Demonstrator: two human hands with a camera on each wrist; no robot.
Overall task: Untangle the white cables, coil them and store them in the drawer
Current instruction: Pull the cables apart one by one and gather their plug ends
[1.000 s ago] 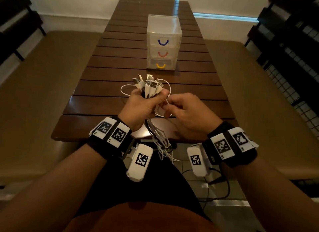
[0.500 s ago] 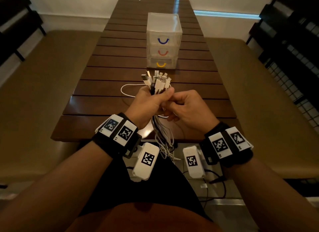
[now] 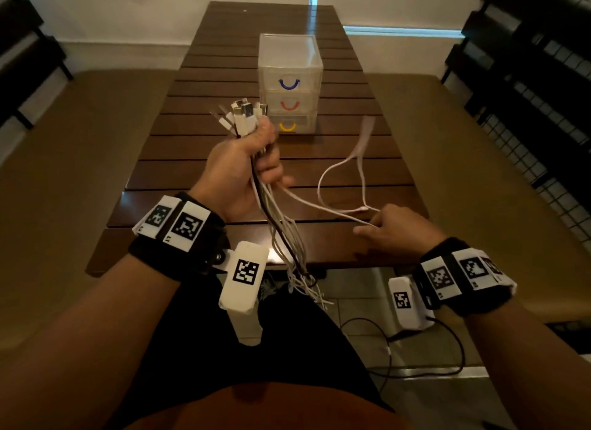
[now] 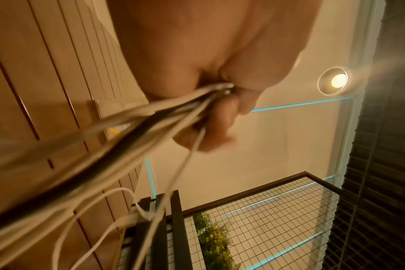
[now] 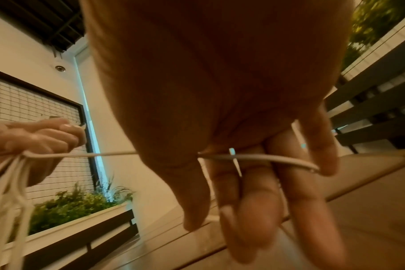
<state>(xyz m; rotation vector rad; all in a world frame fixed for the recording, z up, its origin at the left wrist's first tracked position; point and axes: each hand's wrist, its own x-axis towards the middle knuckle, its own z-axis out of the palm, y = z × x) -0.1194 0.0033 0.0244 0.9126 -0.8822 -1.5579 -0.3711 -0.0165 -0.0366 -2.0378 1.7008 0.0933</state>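
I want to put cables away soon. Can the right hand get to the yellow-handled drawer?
Probably yes: the right hand has bare table ahead of the yellow-handled drawer, but it is pinching one white cable just now.

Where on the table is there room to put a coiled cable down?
Bare slats lie on the table left of the left hand, and beyond the drawer unit. It is crowded to the right, where the pulled cable loops between the drawers and the right hand.
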